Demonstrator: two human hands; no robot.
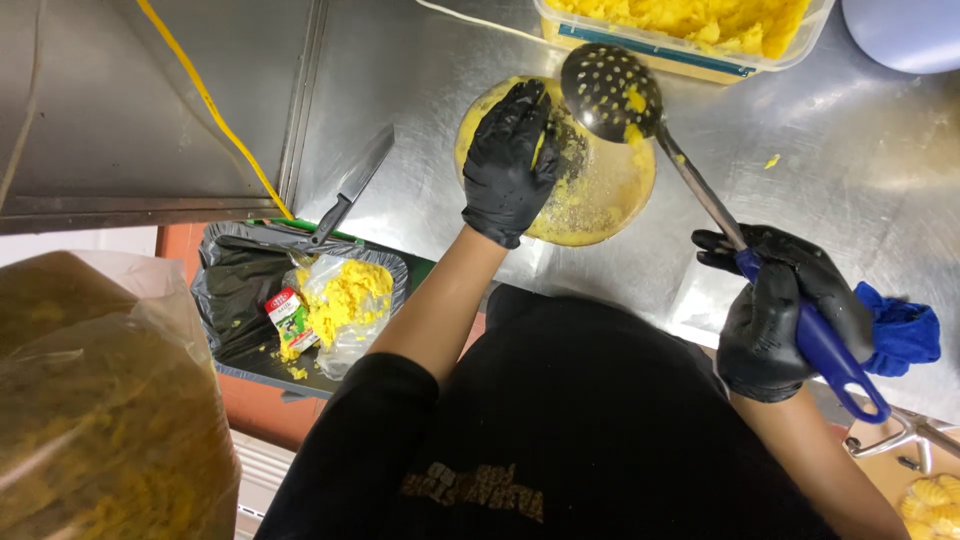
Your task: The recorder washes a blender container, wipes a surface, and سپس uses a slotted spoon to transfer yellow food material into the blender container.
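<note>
From the head camera, my left hand (508,165) in its black glove presses down inside the round clear bowl (600,195), fingers (520,115) spread narrow over the yellow smear at its near-left side. My right hand (775,310) is wrapped tight round the blue handle of the perforated skimmer (610,92), whose head hangs over the bowl's far rim. I judge it best to keep the bowl pinned flat and wipe toward the skimmer, so scraps gather in one place.

The steel desk (860,170) is wet and streaked. Beyond the bowl stands a tub of yellow mash (690,25); left of the bowl lies a knife (350,190), and below that a black-lined bin (240,290).
</note>
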